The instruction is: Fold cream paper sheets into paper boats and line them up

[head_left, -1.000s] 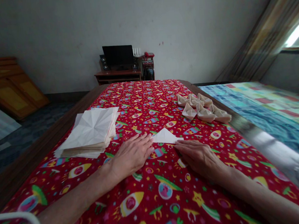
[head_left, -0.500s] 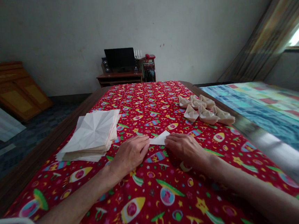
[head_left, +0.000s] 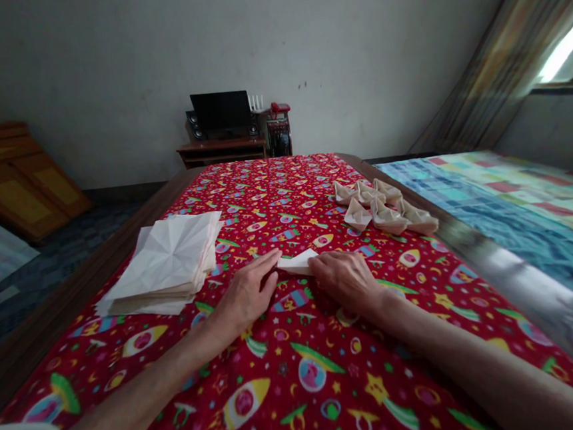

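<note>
A small folded white paper [head_left: 298, 263] lies between my hands on the red patterned cloth [head_left: 297, 334]. Its raised point faces away from me. My right hand [head_left: 345, 277] has its fingers curled over the paper's right end, which they hide. At the left end, my left hand [head_left: 252, 285] stretches its fingers out with the thumb apart, fingertips touching or very near the paper's tip. To the left is a stack of creased paper sheets [head_left: 170, 255]. Several folded paper boats [head_left: 387, 216] sit nested in rows at the right.
The cloth covers a long table with a dark wooden edge [head_left: 450, 247]. A bed with a checked cover [head_left: 471, 205] stands to the right. A monitor [head_left: 220, 111] is on a desk by the far wall. A white curved tube [head_left: 39, 429] shows at the lower left.
The left hand's fingers have straightened and its thumb has drawn away from the paper. The right hand stays at the paper's right end. The view has turned slightly to the right.
</note>
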Demonstrator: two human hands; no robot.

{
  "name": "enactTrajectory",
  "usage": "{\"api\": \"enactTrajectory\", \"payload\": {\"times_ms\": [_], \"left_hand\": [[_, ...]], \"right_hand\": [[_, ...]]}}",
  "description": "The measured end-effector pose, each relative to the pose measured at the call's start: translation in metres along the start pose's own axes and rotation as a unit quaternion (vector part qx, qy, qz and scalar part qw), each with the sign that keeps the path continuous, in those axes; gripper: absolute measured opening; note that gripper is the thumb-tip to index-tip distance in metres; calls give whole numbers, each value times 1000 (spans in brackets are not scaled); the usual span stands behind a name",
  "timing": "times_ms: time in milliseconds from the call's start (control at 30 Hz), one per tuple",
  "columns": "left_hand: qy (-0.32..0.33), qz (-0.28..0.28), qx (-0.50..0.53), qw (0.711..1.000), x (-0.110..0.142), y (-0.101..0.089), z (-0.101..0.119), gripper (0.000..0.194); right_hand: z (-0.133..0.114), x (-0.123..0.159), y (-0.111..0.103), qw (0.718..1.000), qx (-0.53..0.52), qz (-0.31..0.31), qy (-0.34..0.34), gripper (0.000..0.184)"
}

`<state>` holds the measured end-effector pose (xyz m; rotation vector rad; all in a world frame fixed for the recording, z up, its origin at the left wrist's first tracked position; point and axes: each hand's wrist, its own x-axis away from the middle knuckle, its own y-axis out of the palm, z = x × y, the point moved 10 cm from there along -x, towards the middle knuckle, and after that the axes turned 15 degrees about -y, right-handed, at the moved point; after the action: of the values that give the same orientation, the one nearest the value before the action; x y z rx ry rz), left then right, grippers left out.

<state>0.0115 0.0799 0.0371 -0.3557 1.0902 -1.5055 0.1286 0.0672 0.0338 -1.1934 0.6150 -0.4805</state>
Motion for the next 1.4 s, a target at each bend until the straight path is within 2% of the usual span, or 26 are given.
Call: {"api": "enactTrajectory", "payload": {"times_ms": [167,233,400,567,667,833,900,1000,1167,1333,1400], "left_hand": [[-84,-18,114,990,-1,6,6,56],[-112,-8,124,986,-4,10,11,56],[-127,-17,135,982,-21,25,25,42],[-125,-48,132,982,-25,34,32,36],[-121,-43,132,983,-24,33,35,36],[-146,-12,119,982,-29,30,34,31],[-154,-1,97,983,-30,30,32,28],[-128,12,70,989,-31,29,36,26],[-108,12,31,994,-30,27,42,29],[-109,-5,49,993,-32,30,38,13],[-109,-9,65,992,-32,29,36,13]], "right_hand": [[18,7,-12,995,8,68,68,21],[20,9,-17,992,-1,96,77,22],[9,7,-18,990,-54,126,42,20],[21,15,-21,971,-89,202,86,23],[23,17,-24,963,-99,234,84,23],[14,12,-26,972,-93,208,60,21],[16,13,-26,975,-83,189,85,20],[25,16,-28,976,-45,164,139,19],[34,15,-18,978,-33,99,178,24],[27,14,-26,977,-40,149,148,27],[28,16,-28,975,-44,158,153,28]]}}
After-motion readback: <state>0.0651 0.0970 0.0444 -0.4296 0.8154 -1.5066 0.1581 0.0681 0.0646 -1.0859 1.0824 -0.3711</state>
